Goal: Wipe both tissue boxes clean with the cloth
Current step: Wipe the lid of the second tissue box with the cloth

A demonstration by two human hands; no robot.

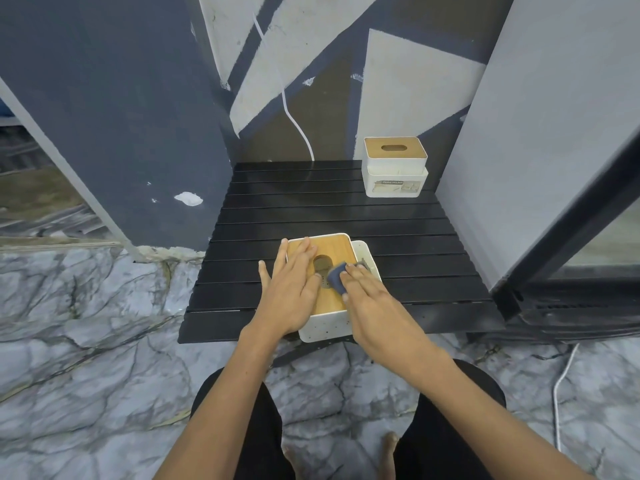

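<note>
Your right hand (pixel 372 299) pressed blue cloth (pixel 336 278) flat-fingered onto near tissue box's (pixel 323 327) wooden lid (pixel 329 296); left hand (pixel 291 289), fingers straight, steadied lid. Box sat at black table's (pixel 415 237) front edge: hard push could've tipped it off. Cloth might've snagged lid slot. Far tissue box (pixel 394 168) stood at back right; label read "TISSUE HOLDER", I think.

The cloth (pixel 337 279) lies mostly hidden under the right hand (pixel 375 308) — only a blue corner shows. The far tissue box (pixel 394 167) carries a label too small to read — print blurred.
</note>
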